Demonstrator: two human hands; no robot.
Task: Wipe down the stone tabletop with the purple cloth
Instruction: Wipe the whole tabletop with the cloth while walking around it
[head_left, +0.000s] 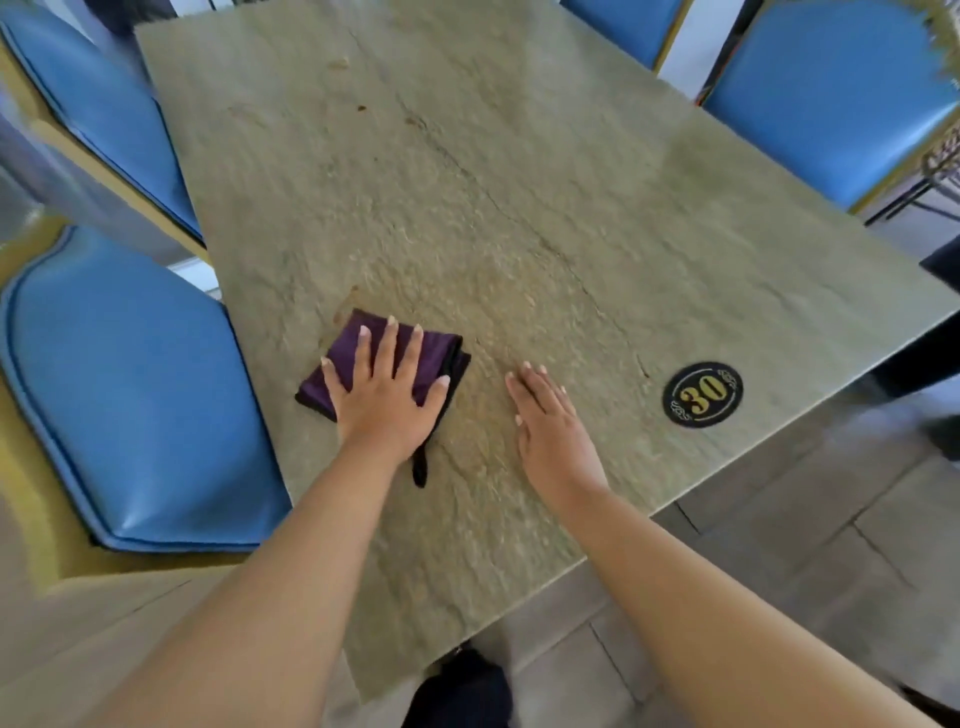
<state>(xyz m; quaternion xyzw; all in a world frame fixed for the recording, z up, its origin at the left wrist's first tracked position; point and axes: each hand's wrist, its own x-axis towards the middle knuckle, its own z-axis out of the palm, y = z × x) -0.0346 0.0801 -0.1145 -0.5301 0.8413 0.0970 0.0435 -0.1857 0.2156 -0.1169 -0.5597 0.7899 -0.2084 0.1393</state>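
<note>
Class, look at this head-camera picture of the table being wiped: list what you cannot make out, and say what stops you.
- Part of the folded purple cloth: covered by the flat left hand.
- Far end of the grey-green stone tabletop: cut off by the top edge.
- Small brown spots far up the table: too small to tell stain from stone.
- Blue padded chairs: cut by the edges, blurred on the left.
- Tabletop beneath the flat right hand: hidden.

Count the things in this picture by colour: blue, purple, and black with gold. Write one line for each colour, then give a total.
Blue: 4 chair seats, near left, far left, far middle, far right.
Purple: 1 cloth, under the left hand.
Black with gold: 1 number disc, marked 30.
Total: 6
</note>
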